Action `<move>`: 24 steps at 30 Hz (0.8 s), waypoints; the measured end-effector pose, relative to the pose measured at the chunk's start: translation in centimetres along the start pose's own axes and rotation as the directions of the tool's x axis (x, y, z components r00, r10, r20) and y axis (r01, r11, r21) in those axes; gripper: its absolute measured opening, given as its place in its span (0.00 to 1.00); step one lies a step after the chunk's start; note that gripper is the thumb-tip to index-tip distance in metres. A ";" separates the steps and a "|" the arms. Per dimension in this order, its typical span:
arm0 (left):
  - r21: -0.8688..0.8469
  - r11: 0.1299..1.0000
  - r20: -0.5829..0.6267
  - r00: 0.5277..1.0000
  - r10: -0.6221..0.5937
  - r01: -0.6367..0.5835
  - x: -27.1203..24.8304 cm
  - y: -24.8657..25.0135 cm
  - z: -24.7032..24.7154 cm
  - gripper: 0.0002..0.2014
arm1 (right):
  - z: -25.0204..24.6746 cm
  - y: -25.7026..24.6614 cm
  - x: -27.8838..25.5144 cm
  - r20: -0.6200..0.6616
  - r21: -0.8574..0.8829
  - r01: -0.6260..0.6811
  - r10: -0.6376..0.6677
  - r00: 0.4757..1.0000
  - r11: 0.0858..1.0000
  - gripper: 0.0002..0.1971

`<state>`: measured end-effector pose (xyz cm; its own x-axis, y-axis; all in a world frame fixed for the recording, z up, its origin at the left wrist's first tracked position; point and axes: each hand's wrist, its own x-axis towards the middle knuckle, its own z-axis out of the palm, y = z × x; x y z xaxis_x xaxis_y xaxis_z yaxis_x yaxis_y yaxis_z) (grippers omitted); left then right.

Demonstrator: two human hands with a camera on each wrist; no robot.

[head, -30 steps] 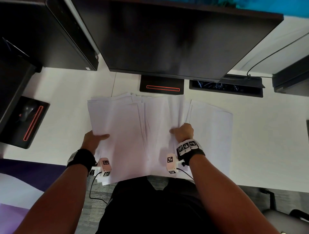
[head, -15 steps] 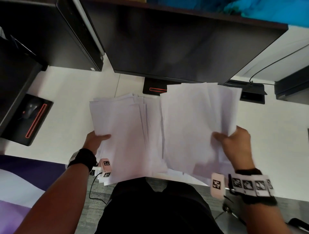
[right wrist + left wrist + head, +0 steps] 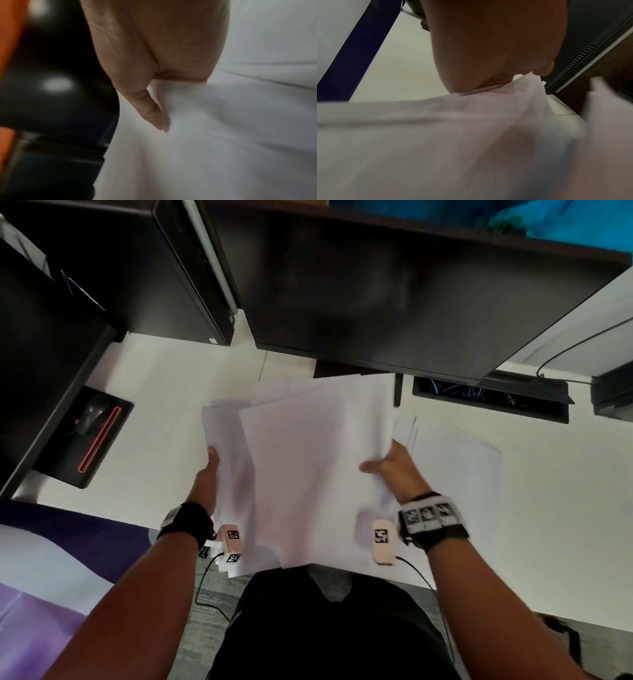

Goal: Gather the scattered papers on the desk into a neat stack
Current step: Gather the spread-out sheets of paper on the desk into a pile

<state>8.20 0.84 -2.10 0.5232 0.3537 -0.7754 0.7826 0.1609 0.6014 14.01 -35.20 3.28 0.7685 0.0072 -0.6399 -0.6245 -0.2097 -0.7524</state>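
Note:
My right hand (image 3: 390, 465) grips a lifted bundle of white sheets (image 3: 315, 467) by its right edge, thumb on top (image 3: 154, 115), and holds it over the left pile. My left hand (image 3: 209, 477) holds the left pile of papers (image 3: 226, 460) at its left edge; in the left wrist view the thumb (image 3: 542, 69) lies on top of the sheets (image 3: 471, 135) and the fingers are hidden beneath. More sheets (image 3: 455, 470) lie flat on the white desk (image 3: 164, 412) to the right of my right hand.
A large dark monitor (image 3: 411, 285) stands just behind the papers, with a second dark screen (image 3: 120, 268) at the left. A black pad with a mouse (image 3: 90, 417) sits at the left. A cable tray (image 3: 489, 402) is recessed at the back right. The desk's near edge is under my wrists.
My right hand picked up a bundle of sheets from the middle, swung it out to the right, and has now brought it left over the pile my left hand holds.

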 end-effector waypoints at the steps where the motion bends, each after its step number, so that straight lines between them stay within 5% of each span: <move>1: -0.030 1.000 0.007 1.000 -0.005 0.006 0.2 -0.2 -0.1 0.54 | 1.6 1.2 1.4 0.016 0.001 -0.036 0.036 0.999 0.999 0.29; 4: -0.053 0.998 0.021 1.000 0.018 -0.017 0.8 -0.8 -0.2 0.64 | 5.2 4.2 3.9 -0.031 -0.034 -0.144 0.143 0.989 0.989 0.35; 7: -0.012 1.000 -0.009 1.000 0.000 0.000 2.5 -1.6 -0.8 0.57 | 7.8 4.6 3.5 -0.114 -0.142 -0.141 0.125 0.986 0.980 0.34; 12: -0.061 0.995 -0.015 0.997 0.074 -0.075 2.9 -1.9 -0.4 0.37 | 11.6 3.9 2.3 -0.008 -0.321 -0.080 0.081 0.997 0.944 0.33; 18: -0.045 0.993 0.044 0.993 0.110 -0.108 2.3 -2.2 -0.4 0.15 | 12.2 4.1 2.2 -0.035 -0.413 -0.138 0.136 0.990 0.900 0.40; 24: -0.032 0.994 0.061 0.992 0.106 -0.105 1.2 -2.0 -0.1 0.13 | 12.4 4.5 2.3 -0.160 -0.355 -0.143 0.090 0.983 0.924 0.29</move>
<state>7.27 1.03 -4.24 0.6230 0.3119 -0.7173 0.7124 0.1523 0.6850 11.26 -24.02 -3.53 0.7214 -0.1680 -0.6718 -0.6367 -0.5423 -0.5481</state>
